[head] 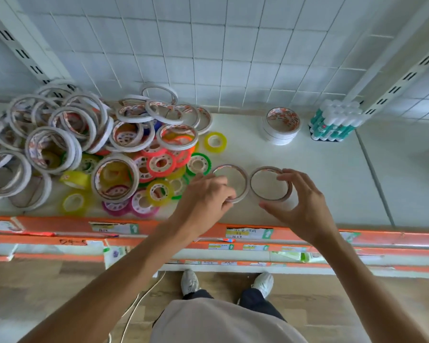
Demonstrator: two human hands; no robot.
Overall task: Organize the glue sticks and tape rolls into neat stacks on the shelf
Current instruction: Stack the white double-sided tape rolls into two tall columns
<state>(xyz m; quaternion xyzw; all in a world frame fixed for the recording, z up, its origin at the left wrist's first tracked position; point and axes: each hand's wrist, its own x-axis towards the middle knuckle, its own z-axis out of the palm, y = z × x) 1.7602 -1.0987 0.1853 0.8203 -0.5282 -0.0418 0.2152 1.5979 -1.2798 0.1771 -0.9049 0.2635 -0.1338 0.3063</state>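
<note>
Two thin white tape rings lie flat side by side near the front of the white shelf [332,169]. My left hand [203,199] pinches the left ring [243,179] at its near rim. My right hand [300,201] curls around the right ring [260,174], fingers on its far right rim and thumb at its near rim. A big loose pile of white and coloured tape rolls [97,149] covers the shelf's left half. A short neat stack of white tape rolls [281,126] stands at the back, and a bundle of upright glue sticks [334,122] stands right of it.
A lone yellow tape roll [215,142] lies between the pile and the stack. The shelf's orange front edge [159,225] carries price labels. Slotted uprights [391,90] rise at the back right and back left. My feet stand on the wooden floor below.
</note>
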